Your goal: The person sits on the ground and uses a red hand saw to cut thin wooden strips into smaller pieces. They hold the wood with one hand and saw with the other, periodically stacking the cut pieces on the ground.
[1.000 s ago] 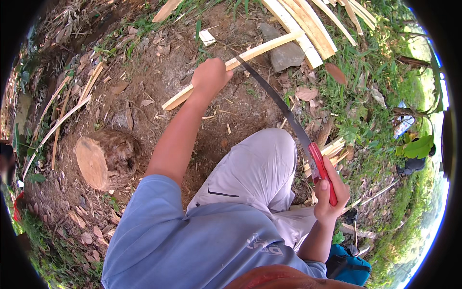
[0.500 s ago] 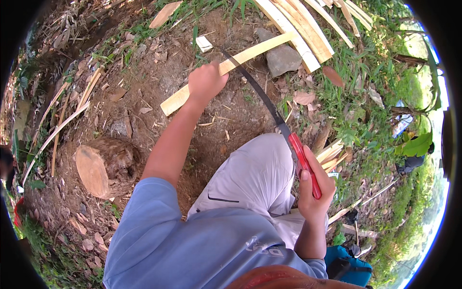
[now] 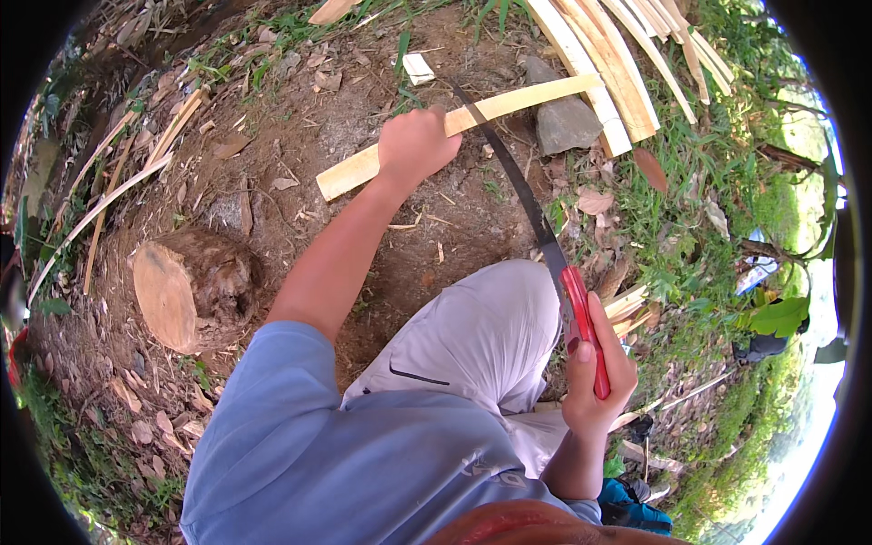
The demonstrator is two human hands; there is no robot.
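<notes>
My left hand [image 3: 416,147] is wrapped round a flat, pale wooden strip [image 3: 536,94] and holds it slantwise over the dirt. The strip's right end reaches across a grey stone [image 3: 569,124] to the edge of some sawn boards. In my right hand [image 3: 599,381] is the red handle of a hand saw [image 3: 519,186] with a long, dark, curved blade. That blade crosses the strip just right of my left fist, its tip beyond the strip's far edge. Whether the teeth have cut into the wood is too small to tell.
Long sawn boards [image 3: 607,68] lie at the far right. A short cut log [image 3: 164,298] rests on the ground at left, near thin wood strips [image 3: 113,195]. My bent knee [image 3: 495,300] is close under the saw. Split wood pieces [image 3: 627,304] lie right of it.
The whole view has shifted a little, so the far ground things appear further right. Both hands keep their grips, and the saw blade still lies across the strip.
</notes>
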